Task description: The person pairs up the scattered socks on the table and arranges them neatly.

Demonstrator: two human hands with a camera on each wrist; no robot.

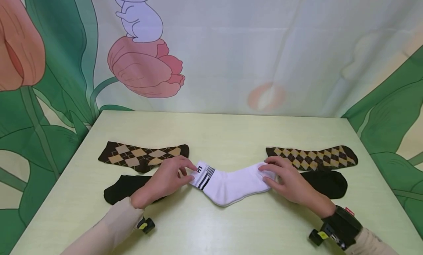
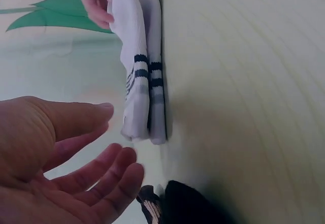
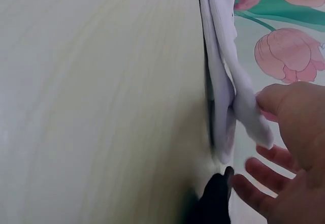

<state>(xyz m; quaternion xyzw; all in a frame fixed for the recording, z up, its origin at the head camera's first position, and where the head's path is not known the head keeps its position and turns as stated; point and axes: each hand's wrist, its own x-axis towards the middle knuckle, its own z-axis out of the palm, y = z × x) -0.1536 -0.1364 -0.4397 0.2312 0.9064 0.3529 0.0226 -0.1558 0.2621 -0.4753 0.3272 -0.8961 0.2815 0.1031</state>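
A pair of white socks (image 1: 231,185) with dark stripes at the cuff lies stacked, one on top of the other, at mid-table. The left wrist view shows the two layers of the socks (image 2: 134,82) edge-on. Beside the cuffs is my left hand (image 1: 170,176), fingers loosely bent; in its wrist view a gap separates the left hand (image 2: 66,158) from the fabric. At the toe end, my right hand (image 1: 290,179) pinches the upper sock. That toe (image 3: 249,112) is raised off the lower sock, between thumb and index finger of the right hand (image 3: 294,137).
Argyle socks lie at the back left (image 1: 142,156) and back right (image 1: 314,157). In front of them are a black sock (image 1: 125,187) on the left and another black sock (image 1: 328,183) on the right, both partly covered by my hands. A printed curtain (image 1: 224,64) hangs behind the table (image 1: 224,130).
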